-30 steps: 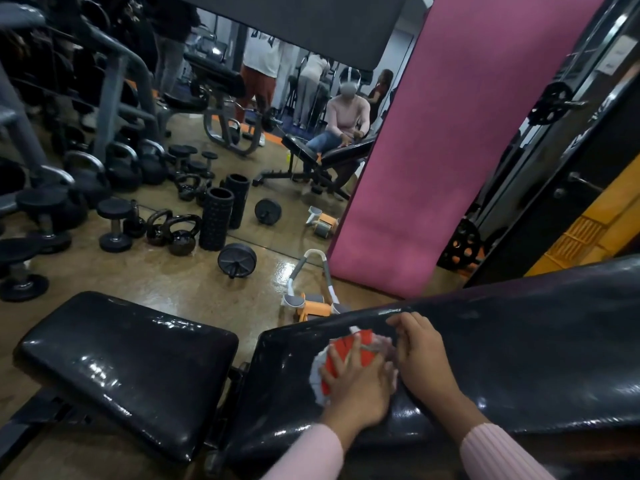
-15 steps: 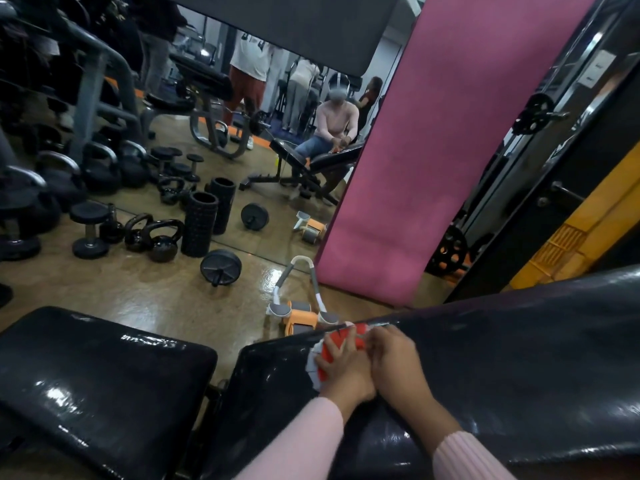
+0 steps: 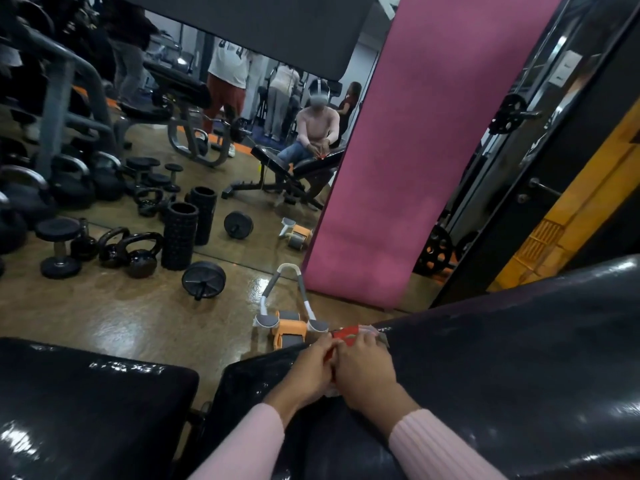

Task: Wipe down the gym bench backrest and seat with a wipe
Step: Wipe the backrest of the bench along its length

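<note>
Head view. The left hand [image 3: 311,370] and right hand [image 3: 363,367] lie side by side on the black bench backrest [image 3: 502,368], near its far edge, fingers curled over a red-and-white wipe [image 3: 348,332]. The wipe shows just beyond the fingertips and between the 2 hands. The black seat pad [image 3: 86,410] lies to the left. An orange ab roller [image 3: 287,327] rests on the floor beyond, before a pink mat [image 3: 415,150].

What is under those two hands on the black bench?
A red and white wipe packet pokes out beyond the left hand and right hand, on the black backrest. The rest is covered.
</note>
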Available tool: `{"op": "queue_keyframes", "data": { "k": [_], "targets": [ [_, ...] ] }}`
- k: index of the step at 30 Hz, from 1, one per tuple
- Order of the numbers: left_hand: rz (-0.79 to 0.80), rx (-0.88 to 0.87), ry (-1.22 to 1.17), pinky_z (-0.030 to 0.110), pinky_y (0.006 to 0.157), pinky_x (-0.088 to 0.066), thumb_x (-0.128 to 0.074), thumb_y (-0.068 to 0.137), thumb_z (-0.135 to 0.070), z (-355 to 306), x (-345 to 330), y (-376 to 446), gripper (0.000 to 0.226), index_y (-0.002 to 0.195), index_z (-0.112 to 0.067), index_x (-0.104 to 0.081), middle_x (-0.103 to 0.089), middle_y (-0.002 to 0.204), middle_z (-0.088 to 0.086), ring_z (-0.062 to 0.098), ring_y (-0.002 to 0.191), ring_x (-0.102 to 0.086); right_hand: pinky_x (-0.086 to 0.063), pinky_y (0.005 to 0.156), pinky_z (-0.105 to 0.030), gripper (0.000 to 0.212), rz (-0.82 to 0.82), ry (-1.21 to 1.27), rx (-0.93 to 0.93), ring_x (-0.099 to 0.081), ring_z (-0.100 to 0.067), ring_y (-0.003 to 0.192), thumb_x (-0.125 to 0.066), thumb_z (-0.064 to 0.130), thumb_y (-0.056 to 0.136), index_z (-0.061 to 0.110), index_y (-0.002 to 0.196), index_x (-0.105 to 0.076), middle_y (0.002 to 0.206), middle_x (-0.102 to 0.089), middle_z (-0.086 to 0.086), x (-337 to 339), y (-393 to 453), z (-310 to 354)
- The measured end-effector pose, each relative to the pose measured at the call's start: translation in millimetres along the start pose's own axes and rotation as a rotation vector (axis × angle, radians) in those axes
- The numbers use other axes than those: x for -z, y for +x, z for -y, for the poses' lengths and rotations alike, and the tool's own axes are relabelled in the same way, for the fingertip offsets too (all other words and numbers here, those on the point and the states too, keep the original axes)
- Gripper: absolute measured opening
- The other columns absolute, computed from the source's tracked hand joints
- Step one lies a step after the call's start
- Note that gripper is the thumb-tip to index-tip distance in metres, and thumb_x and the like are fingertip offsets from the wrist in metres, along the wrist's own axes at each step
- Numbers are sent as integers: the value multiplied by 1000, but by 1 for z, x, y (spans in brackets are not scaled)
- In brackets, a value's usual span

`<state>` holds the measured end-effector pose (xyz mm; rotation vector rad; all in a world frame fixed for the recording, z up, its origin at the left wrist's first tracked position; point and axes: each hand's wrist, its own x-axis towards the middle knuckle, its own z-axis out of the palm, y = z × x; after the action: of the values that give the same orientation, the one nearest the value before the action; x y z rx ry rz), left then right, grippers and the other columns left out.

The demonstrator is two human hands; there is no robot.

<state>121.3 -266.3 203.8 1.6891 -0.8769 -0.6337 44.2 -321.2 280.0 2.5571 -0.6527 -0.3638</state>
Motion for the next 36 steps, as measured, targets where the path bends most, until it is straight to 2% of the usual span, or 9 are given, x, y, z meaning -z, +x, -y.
{"op": "queue_keyframes", "data": {
  "k": [6, 8, 10, 13, 18, 22, 26, 30, 36],
  "targets": [
    [-104, -138, 581, 43, 110, -35, -48, 90, -32, 10, 11, -9, 38, 128, -36, -56, -47, 141, -4, 25, 133, -42, -23, 116, -45, 60, -17, 172, 84, -25, -34, 141, -57, 39, 90, 14, 142, -40, 152, -30, -21, -14, 5, 7],
    [-162, -200, 668, 41, 102, -44, -53, 87, -31, 14, 6, -24, 31, 115, -34, -65, -61, 127, -4, 21, 120, -55, -27, 115, -40, 53, -4, 255, 153, -33, -30, 137, -62, 32, 87, 12, 135, -50, 147, -40, -17, -12, 1, 8],
    [-193, -231, 647, 31, 93, -47, -49, 86, -25, 16, -11, -34, 31, 111, -22, -67, -65, 115, 3, 22, 109, -60, -37, 107, -35, 42, 50, 318, 182, -47, -26, 127, -63, 24, 87, 13, 127, -57, 137, -52, -12, -7, -3, 0],
    [-257, -175, 599, 29, 94, -41, -49, 90, -14, 5, -25, -27, 34, 122, -8, -57, -56, 126, 11, 26, 117, -52, -46, 99, -33, 41, 70, 323, 118, -56, -23, 118, -62, 15, 85, 15, 126, -59, 129, -60, -6, -6, 9, -18],
    [-229, 2, 578, 30, 91, -44, -44, 94, -12, 15, 7, -2, 30, 120, -9, -58, -59, 124, 12, 27, 113, -56, -46, 99, -39, 33, 1, 204, 179, -60, -28, 111, -49, 13, 91, 15, 120, -63, 122, -64, -10, -14, 48, 11],
    [-164, 95, 628, 27, 85, -46, -49, 90, -15, 35, 34, -22, 27, 113, -17, -64, -67, 114, 8, 25, 105, -63, -48, 96, -40, 28, 92, 285, 299, -60, -30, 111, -57, 10, 87, 10, 113, -65, 119, -64, -12, -8, 48, 40],
    [-128, 115, 621, 33, 89, -46, -50, 91, -14, 11, 14, -26, 28, 116, -5, -60, -61, 119, 16, 31, 110, -58, -52, 88, -34, 33, 212, 303, 379, -63, -24, 95, -67, 16, 76, 21, 108, -70, 105, -70, -5, 13, 44, 6],
    [-189, 13, 423, 26, 104, -35, -41, 96, -10, 9, -1, -20, 44, 140, -11, -41, -42, 145, 6, 21, 130, -44, -50, 81, -36, 19, -128, 486, 240, -55, -18, 95, -63, 25, 81, 19, 99, -68, 105, -59, 1, 31, 33, -12],
    [-231, 23, 513, 24, 103, -35, -49, 90, -16, 52, 50, -33, 51, 140, -22, -43, -50, 140, 0, 19, 127, -49, -47, 75, -38, 16, -495, 569, 229, -51, -22, 92, -54, 15, 85, 22, 98, -60, 96, -53, 5, -6, 0, -14]
  ]
}}
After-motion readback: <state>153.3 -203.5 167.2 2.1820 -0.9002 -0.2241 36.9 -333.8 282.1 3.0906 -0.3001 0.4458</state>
